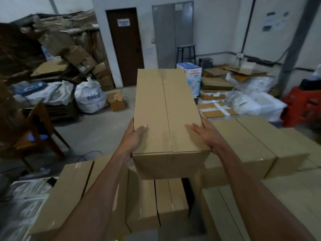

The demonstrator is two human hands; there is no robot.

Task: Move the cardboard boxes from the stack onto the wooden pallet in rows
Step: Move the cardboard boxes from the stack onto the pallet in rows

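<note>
A long taped cardboard box [165,108] is held up in front of me, its long axis pointing away. My left hand [134,136] grips its near left edge, thumb on top. My right hand [205,136] grips the near right edge, thumb likewise on the top face. Below the held box lie several more cardboard boxes [156,200], side by side, with others at the left [69,193] and at the right [251,145]. No wooden pallet shows in this view; the boxes cover whatever is beneath them.
A wooden chair [34,129] stands at the left on the concrete floor [97,131]. White sacks [89,97] and piled cartons line the far left wall. Flat packs and wrapped bundles [243,98] sit at the far right, beside a red crate [304,106]. A dark door [125,46] is straight ahead.
</note>
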